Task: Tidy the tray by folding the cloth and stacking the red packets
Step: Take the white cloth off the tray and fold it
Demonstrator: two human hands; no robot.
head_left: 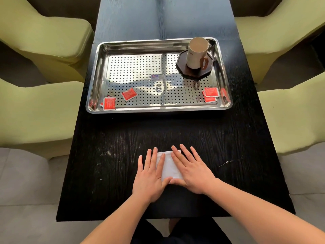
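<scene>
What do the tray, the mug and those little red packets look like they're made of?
The tray looks like polished stainless steel: mirror-bright rim, reflections on its perforated floor. The mug seems glazed ceramic, cream and smooth; its brown handle may be wood. The red packets look like printed plastic film or foil.
</scene>
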